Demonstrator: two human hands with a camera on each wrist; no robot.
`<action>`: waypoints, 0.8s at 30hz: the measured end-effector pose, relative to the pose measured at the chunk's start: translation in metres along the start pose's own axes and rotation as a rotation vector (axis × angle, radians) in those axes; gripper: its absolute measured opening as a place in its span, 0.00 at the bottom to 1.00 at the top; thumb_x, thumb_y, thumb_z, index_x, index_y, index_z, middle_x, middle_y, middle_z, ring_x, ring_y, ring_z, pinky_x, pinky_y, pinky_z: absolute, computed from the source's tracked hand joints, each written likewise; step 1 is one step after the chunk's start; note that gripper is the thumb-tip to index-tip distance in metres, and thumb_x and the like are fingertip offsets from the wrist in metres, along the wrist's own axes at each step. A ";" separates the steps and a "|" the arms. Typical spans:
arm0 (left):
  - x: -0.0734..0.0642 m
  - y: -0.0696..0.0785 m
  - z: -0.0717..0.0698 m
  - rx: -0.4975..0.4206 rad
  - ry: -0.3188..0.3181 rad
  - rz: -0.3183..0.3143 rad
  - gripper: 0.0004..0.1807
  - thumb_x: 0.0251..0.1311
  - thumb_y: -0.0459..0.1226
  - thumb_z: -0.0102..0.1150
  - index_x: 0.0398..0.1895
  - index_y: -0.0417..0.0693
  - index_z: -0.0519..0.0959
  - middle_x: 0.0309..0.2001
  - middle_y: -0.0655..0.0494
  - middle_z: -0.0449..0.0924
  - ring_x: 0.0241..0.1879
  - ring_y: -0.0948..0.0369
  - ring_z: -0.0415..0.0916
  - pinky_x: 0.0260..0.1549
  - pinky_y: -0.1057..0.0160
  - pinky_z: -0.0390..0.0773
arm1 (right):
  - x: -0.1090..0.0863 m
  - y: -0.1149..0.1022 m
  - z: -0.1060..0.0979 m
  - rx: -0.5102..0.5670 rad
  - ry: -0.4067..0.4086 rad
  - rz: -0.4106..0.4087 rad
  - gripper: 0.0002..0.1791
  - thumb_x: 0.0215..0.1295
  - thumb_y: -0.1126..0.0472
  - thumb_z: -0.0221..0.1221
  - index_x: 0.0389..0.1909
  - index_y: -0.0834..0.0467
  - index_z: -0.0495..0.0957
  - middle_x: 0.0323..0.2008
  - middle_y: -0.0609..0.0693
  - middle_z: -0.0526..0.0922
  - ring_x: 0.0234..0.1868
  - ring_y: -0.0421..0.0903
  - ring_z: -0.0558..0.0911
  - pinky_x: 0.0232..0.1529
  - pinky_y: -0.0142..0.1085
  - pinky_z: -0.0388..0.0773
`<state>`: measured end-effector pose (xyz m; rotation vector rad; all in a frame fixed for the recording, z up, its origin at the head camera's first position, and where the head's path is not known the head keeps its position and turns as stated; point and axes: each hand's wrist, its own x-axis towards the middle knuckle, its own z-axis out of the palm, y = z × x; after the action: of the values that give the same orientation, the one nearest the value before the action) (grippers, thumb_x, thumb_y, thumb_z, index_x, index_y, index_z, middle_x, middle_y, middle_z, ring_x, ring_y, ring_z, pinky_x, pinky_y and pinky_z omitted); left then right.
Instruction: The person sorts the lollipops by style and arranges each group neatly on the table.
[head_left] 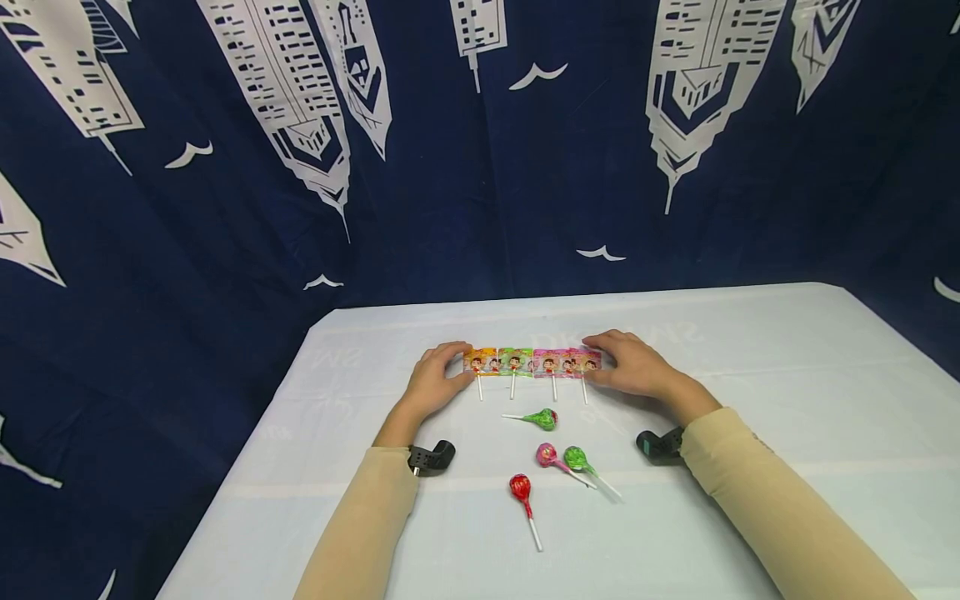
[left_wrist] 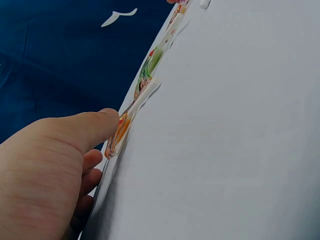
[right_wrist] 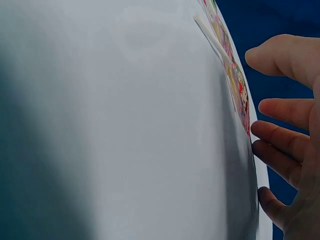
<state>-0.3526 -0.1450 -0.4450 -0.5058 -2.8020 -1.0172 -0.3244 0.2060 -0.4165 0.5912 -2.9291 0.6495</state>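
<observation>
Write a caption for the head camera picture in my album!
Left hand and right hand flank a row of four flat lollipops, with four round lollipops lying nearer the camera.

White-covered table (head_left: 292, 467), row of four flat wrapped lollipops (head_left: 516, 362), four round lollipops (head_left: 520, 487)

On the tabletop (head_left: 285, 500), a row of four lollipops (head_left: 531, 363) lies side by side, sticks toward me, my left hand (head_left: 435, 382) at its left end, my right hand (head_left: 633, 367) at its right. Before the row lies a single lollipop (head_left: 546, 419); nearer me, one lollipop (head_left: 547, 455) with another (head_left: 577, 459) just right; nearest me, left of those, the last lollipop (head_left: 521, 489). Behind the tabletop hangs a cloth (head_left: 427, 217).
</observation>
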 end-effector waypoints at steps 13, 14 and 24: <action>-0.001 0.002 -0.002 -0.061 0.025 0.002 0.26 0.64 0.41 0.64 0.66 0.51 0.75 0.70 0.52 0.70 0.70 0.49 0.68 0.70 0.48 0.67 | -0.008 -0.004 0.001 0.096 0.041 -0.003 0.33 0.62 0.51 0.62 0.67 0.60 0.71 0.66 0.65 0.71 0.66 0.66 0.68 0.68 0.63 0.64; -0.002 0.003 -0.002 -0.074 0.029 0.000 0.26 0.64 0.40 0.63 0.66 0.51 0.75 0.70 0.51 0.70 0.69 0.49 0.68 0.69 0.48 0.67 | -0.008 -0.004 0.002 0.108 0.042 -0.001 0.33 0.62 0.52 0.62 0.67 0.60 0.71 0.66 0.65 0.70 0.67 0.66 0.67 0.68 0.64 0.63; -0.003 0.006 -0.001 -0.134 0.099 -0.020 0.24 0.64 0.38 0.63 0.64 0.49 0.75 0.65 0.49 0.73 0.62 0.50 0.74 0.65 0.49 0.72 | -0.019 -0.011 0.005 0.179 0.078 -0.016 0.32 0.63 0.54 0.63 0.67 0.59 0.70 0.68 0.65 0.65 0.69 0.67 0.62 0.68 0.67 0.60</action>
<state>-0.3477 -0.1422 -0.4417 -0.4297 -2.6701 -1.2050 -0.3027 0.2019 -0.4197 0.5903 -2.8100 0.9185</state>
